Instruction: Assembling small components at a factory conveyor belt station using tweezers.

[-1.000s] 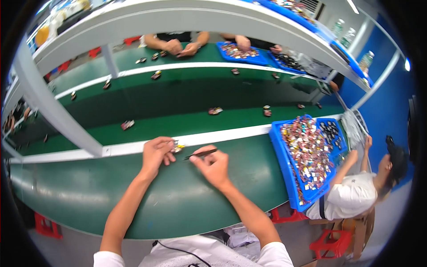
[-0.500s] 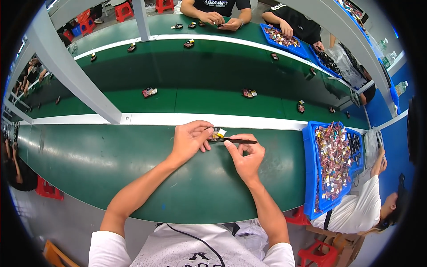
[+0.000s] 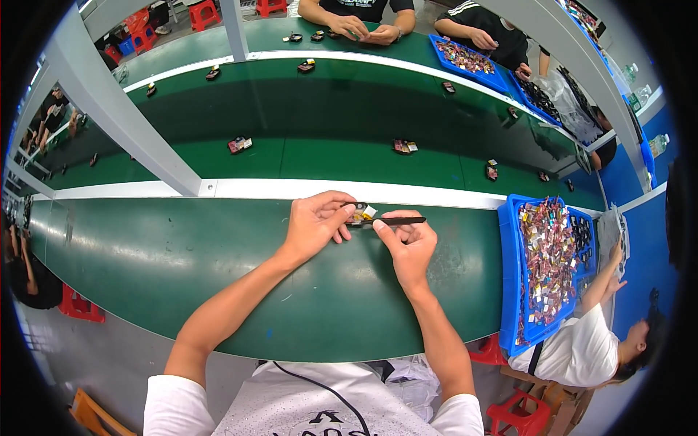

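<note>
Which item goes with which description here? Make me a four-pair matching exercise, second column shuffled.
Things
1. left hand
2. slim black hand tool
3. large blue tray
4. clear plastic bottles

Descriptions
A. upper right of the view
B. gripped in the right hand
C. holding a small yellow-marked part
D. on the green worktable, heaped with assorted pieces

Pairs: 1-C, 2-B, 3-D, 4-A
</note>
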Action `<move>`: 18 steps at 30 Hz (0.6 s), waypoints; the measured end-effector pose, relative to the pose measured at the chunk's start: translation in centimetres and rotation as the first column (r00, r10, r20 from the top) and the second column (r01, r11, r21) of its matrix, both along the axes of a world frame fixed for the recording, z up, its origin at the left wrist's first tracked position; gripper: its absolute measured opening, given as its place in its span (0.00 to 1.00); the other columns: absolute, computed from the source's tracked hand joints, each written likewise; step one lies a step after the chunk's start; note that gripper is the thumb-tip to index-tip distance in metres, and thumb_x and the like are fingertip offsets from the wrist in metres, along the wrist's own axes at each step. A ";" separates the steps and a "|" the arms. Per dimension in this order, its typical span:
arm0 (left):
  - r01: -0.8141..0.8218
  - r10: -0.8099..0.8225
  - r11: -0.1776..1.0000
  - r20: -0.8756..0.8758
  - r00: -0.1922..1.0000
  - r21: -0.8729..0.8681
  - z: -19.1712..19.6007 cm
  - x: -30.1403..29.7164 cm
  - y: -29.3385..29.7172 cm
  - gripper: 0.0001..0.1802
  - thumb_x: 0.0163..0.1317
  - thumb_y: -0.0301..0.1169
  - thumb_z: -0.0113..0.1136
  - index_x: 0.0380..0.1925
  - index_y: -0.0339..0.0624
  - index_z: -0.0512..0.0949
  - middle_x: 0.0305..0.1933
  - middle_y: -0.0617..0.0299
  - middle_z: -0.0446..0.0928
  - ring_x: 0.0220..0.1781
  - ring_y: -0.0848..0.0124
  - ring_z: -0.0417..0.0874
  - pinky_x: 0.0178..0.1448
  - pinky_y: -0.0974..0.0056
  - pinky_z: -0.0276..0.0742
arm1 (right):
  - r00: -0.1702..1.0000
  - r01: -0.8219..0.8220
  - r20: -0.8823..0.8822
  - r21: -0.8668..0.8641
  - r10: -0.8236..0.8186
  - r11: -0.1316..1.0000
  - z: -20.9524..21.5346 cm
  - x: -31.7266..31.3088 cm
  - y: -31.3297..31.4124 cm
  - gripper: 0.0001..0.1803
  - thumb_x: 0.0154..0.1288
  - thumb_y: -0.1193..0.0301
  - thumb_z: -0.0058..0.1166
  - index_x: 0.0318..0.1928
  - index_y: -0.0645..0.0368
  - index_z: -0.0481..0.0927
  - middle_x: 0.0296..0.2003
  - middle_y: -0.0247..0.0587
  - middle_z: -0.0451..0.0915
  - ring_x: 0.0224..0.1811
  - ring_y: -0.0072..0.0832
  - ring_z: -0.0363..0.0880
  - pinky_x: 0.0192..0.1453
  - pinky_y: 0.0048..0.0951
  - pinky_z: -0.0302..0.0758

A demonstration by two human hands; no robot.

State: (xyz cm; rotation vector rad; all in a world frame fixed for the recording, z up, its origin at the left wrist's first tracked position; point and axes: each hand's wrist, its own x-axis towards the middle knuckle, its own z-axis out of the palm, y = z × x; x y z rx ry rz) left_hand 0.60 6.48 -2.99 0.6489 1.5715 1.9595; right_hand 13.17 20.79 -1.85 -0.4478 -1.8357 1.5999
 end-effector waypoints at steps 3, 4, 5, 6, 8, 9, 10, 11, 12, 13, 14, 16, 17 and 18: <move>-0.019 0.019 1.000 -0.008 1.000 0.011 0.0 0.0 0.0 0.11 0.70 0.25 0.63 0.48 0.28 0.82 0.33 0.55 0.85 0.24 0.74 0.84 0.25 0.71 0.78 | 1.000 0.015 0.006 -0.030 -0.015 0.999 0.1 0.1 0.1 0.08 0.60 0.80 0.70 0.39 0.65 0.84 0.24 0.24 0.78 0.19 0.06 0.62 0.22 0.16 0.54; -0.017 0.017 1.000 -0.012 1.000 -0.004 -0.1 0.0 0.0 0.11 0.70 0.25 0.63 0.48 0.28 0.82 0.33 0.54 0.85 0.24 0.74 0.84 0.25 0.71 0.78 | 1.000 0.019 0.017 0.007 -0.019 1.000 0.2 0.1 0.0 0.08 0.60 0.80 0.70 0.39 0.65 0.84 0.23 0.24 0.77 0.19 0.06 0.62 0.22 0.16 0.54; -0.016 0.015 1.000 -0.016 1.000 -0.020 -0.2 0.0 0.0 0.11 0.70 0.25 0.63 0.48 0.28 0.82 0.33 0.54 0.85 0.24 0.74 0.84 0.25 0.71 0.78 | 0.999 0.023 0.028 0.044 -0.025 0.999 0.3 0.2 0.0 0.08 0.60 0.80 0.70 0.39 0.65 0.84 0.23 0.24 0.77 0.19 0.05 0.61 0.22 0.16 0.54; -0.016 0.016 1.000 -0.016 1.000 -0.019 -0.2 0.0 0.1 0.11 0.70 0.25 0.63 0.48 0.28 0.82 0.33 0.54 0.85 0.24 0.74 0.84 0.25 0.71 0.78 | 0.999 0.023 0.028 0.045 -0.024 0.999 0.2 0.2 0.0 0.08 0.60 0.80 0.70 0.39 0.65 0.84 0.23 0.24 0.77 0.19 0.05 0.61 0.22 0.16 0.54; -0.006 0.006 1.000 -0.016 1.000 -0.018 -0.3 0.0 0.1 0.11 0.70 0.25 0.63 0.48 0.28 0.82 0.34 0.54 0.85 0.24 0.74 0.84 0.25 0.71 0.79 | 0.997 0.003 0.080 0.131 -0.013 0.991 0.1 0.3 0.0 0.08 0.60 0.80 0.70 0.39 0.64 0.85 0.23 0.25 0.77 0.19 0.05 0.61 0.21 0.16 0.54; -0.005 0.005 1.000 -0.016 1.000 -0.018 -0.3 -0.1 0.1 0.11 0.70 0.25 0.63 0.48 0.28 0.82 0.34 0.54 0.85 0.24 0.74 0.84 0.25 0.71 0.79 | 0.997 0.004 0.080 0.131 -0.015 0.991 0.1 0.3 0.0 0.08 0.60 0.80 0.70 0.39 0.64 0.85 0.23 0.25 0.77 0.19 0.05 0.61 0.21 0.16 0.54; 0.005 -0.006 1.000 -0.030 1.000 -0.024 -0.3 -0.1 0.1 0.11 0.71 0.24 0.62 0.49 0.28 0.82 0.35 0.53 0.86 0.25 0.72 0.85 0.26 0.71 0.80 | 0.997 -0.004 0.074 0.118 -0.005 0.993 0.0 0.2 -0.1 0.08 0.61 0.80 0.70 0.40 0.64 0.84 0.23 0.25 0.77 0.19 0.05 0.61 0.21 0.17 0.53; 0.014 -0.015 0.999 -0.044 0.999 -0.031 -0.3 -0.1 0.1 0.11 0.71 0.23 0.61 0.50 0.28 0.81 0.35 0.52 0.86 0.26 0.71 0.86 0.26 0.71 0.81 | 0.998 -0.013 0.067 0.105 0.006 0.994 0.0 0.2 -0.1 0.08 0.62 0.80 0.69 0.40 0.64 0.84 0.23 0.25 0.77 0.19 0.05 0.60 0.21 0.17 0.52; 0.014 -0.015 0.999 -0.044 0.999 -0.031 -0.3 -0.1 0.1 0.11 0.71 0.23 0.61 0.50 0.28 0.81 0.35 0.52 0.86 0.26 0.71 0.86 0.26 0.71 0.81 | 0.998 -0.013 0.067 0.104 0.006 0.994 0.0 0.2 0.0 0.08 0.62 0.80 0.69 0.40 0.64 0.84 0.23 0.25 0.77 0.19 0.05 0.60 0.21 0.17 0.52; 0.020 -0.021 1.000 -0.039 0.999 -0.011 -0.4 -0.1 0.1 0.11 0.71 0.22 0.61 0.50 0.28 0.81 0.35 0.52 0.86 0.26 0.71 0.86 0.26 0.70 0.81 | 0.999 -0.029 0.043 -0.009 0.030 1.000 0.0 0.1 0.2 0.08 0.62 0.81 0.68 0.41 0.66 0.84 0.25 0.27 0.79 0.21 0.06 0.65 0.23 0.16 0.57; 0.027 -0.026 1.000 -0.032 0.999 0.010 -0.5 -0.1 0.2 0.11 0.71 0.22 0.61 0.50 0.28 0.82 0.35 0.52 0.86 0.26 0.72 0.86 0.27 0.70 0.81 | 0.999 -0.048 0.018 -0.122 0.051 0.991 0.1 0.0 0.3 0.08 0.63 0.82 0.67 0.42 0.67 0.83 0.26 0.30 0.81 0.23 0.08 0.70 0.25 0.16 0.62; 0.025 -0.025 1.000 -0.059 0.998 0.002 -0.5 0.0 0.2 0.11 0.71 0.22 0.61 0.50 0.28 0.82 0.35 0.53 0.86 0.26 0.72 0.86 0.27 0.70 0.81 | 0.997 -0.060 0.040 -0.200 0.069 0.978 0.9 0.1 0.3 0.09 0.63 0.83 0.67 0.42 0.68 0.82 0.29 0.35 0.83 0.27 0.13 0.76 0.30 0.17 0.69; 0.024 -0.024 1.000 -0.087 0.996 -0.007 -0.5 0.1 0.2 0.11 0.71 0.21 0.61 0.50 0.28 0.82 0.35 0.53 0.86 0.26 0.72 0.86 0.27 0.70 0.81 | 0.994 -0.069 0.060 -0.278 0.089 0.958 1.2 0.1 0.3 0.09 0.63 0.84 0.66 0.43 0.69 0.81 0.32 0.41 0.85 0.32 0.18 0.83 0.35 0.19 0.76; 0.024 -0.025 1.000 -0.086 0.996 -0.008 -0.5 0.1 0.2 0.11 0.71 0.21 0.61 0.50 0.28 0.82 0.35 0.53 0.86 0.26 0.72 0.86 0.27 0.70 0.81 | 0.994 -0.068 0.060 -0.278 0.088 0.958 1.2 0.1 0.5 0.09 0.63 0.84 0.66 0.43 0.69 0.81 0.32 0.41 0.85 0.32 0.18 0.83 0.35 0.19 0.76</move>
